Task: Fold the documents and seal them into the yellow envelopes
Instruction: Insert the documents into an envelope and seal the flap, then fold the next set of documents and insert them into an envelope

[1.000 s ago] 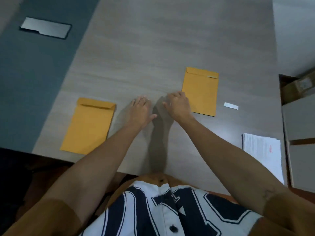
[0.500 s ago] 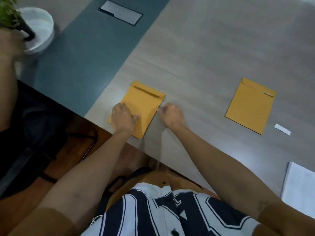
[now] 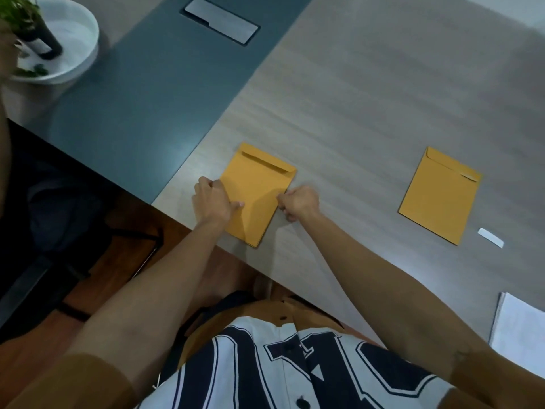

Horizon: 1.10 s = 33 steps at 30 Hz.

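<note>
**Envelopes laid out, documents unfolded**

At the far left, a round white bowl holding a dark bottle and green leaves stood on the table's grey-blue strip, with a rectangular metal hatch set into the strip beyond it. On the pale wood-grain table top, close to the near edge, lay the left yellow paper envelope, flat, its flap turned down at the far end.

The left hand held this envelope's left edge, fingers curled at the edge and thumb lying across the yellow face. The right hand met the opposite edge with fingers tightly curled, apparently pinching it, though the exact contact was too small to be sure of.

Well apart to the right lay the right yellow paper envelope, untouched, flap down. Just beside its near corner sat a small white paper strip. At the frame's right edge rested the stack of white paper documents, flat and uncreased.

Whether either envelope held anything could not be told. Judging by the flat stack, folding, filling and sealing appeared to remain for those sheets, and the task looked to be at an early or middle stage.
</note>
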{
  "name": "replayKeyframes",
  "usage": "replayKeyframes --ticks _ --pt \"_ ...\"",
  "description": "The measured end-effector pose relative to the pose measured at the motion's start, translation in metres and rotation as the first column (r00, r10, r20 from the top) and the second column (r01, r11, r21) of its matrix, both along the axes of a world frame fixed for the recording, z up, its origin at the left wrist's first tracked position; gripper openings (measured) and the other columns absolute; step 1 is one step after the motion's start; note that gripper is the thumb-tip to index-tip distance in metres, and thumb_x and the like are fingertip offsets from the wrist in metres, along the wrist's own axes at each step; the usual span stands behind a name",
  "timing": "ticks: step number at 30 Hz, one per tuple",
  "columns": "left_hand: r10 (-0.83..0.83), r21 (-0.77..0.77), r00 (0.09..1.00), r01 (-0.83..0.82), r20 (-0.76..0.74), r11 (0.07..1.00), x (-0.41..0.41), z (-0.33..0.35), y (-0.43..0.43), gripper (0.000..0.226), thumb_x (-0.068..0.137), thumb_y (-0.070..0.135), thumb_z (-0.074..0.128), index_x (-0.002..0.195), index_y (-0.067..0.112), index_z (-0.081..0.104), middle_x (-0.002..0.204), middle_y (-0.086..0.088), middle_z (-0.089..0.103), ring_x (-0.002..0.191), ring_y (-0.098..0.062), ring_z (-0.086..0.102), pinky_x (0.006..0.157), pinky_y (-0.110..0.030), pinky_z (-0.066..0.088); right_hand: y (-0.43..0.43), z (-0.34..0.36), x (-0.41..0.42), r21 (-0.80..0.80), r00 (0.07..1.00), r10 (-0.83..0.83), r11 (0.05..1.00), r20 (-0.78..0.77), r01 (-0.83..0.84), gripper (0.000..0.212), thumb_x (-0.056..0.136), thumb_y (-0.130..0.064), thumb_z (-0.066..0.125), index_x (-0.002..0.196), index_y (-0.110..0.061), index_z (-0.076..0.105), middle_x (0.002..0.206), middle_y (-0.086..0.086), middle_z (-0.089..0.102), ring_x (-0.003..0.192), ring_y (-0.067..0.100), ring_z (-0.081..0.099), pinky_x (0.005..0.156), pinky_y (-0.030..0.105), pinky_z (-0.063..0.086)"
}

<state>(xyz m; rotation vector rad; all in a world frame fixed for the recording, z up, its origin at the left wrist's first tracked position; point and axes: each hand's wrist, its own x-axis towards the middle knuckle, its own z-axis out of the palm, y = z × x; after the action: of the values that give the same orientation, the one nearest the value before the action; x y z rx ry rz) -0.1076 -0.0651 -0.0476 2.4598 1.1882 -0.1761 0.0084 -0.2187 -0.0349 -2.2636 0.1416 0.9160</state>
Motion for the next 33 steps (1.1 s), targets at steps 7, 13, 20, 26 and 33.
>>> replayKeyframes --ticks 7,13,20,26,33 --pt "0.021 -0.015 0.999 -0.022 -0.024 1.000 0.007 0.006 0.001 0.075 0.069 0.049 0.084 0.125 0.008 0.054 0.125 -0.014 0.048 0.114 -0.030 0.046 0.097 -0.039 0.044 0.003 0.005 -0.002 0.033 0.999 -0.043 0.999 -0.032 0.044 0.019 0.081 -0.011 0.069 0.063 -0.011 0.064 0.067 0.013 0.068 0.057 0.022 0.063 0.061 0.039 0.060" --pt "0.025 0.021 0.996 -0.023 -0.087 1.000 0.011 0.012 0.005 0.082 0.063 0.053 0.087 0.124 0.011 0.054 0.125 -0.015 0.048 0.116 -0.031 0.044 0.097 -0.040 0.041 0.006 0.009 -0.002 0.068 0.994 -0.087 0.994 -0.058 0.091 0.023 0.082 -0.014 0.071 0.063 -0.015 0.059 0.069 0.011 0.067 0.060 0.021 0.063 0.060 0.034 0.058" --pt "0.076 -0.005 0.996 -0.076 0.046 0.997 0.015 0.021 0.005 0.070 0.069 0.040 0.087 0.121 0.013 0.050 0.123 -0.011 0.048 0.108 -0.028 0.051 0.093 -0.039 0.044 0.006 0.012 -0.003 0.116 0.996 -0.075 0.990 -0.057 0.081 0.015 0.086 -0.019 0.070 0.077 -0.016 0.059 0.069 0.009 0.066 0.061 0.020 0.063 0.058 0.034 0.058" --pt "0.150 -0.093 0.962 -0.132 0.227 0.987 0.031 0.032 0.003 0.030 0.094 0.035 0.062 0.107 0.010 0.051 0.101 -0.008 0.062 0.092 -0.029 0.060 0.083 -0.041 0.049 -0.019 0.015 0.002 0.164 0.998 -0.062 0.984 -0.020 0.065 0.011 0.090 -0.022 0.066 0.088 -0.014 0.058 0.075 0.008 0.064 0.059 0.018 0.061 0.057 0.035 0.057" --pt "-0.226 -0.256 0.960 0.263 0.163 0.930 0.061 0.020 -0.053 0.028 0.091 0.037 0.066 0.109 0.017 0.057 0.078 0.000 0.057 0.082 -0.027 0.058 0.063 -0.035 0.045 -0.118 0.009 0.006 0.071 0.973 -0.223 0.973 0.052 0.219 0.016 0.091 -0.029 0.066 0.088 -0.015 0.059 0.076 0.007 0.065 0.061 0.018 0.062 0.058 0.034 0.055"
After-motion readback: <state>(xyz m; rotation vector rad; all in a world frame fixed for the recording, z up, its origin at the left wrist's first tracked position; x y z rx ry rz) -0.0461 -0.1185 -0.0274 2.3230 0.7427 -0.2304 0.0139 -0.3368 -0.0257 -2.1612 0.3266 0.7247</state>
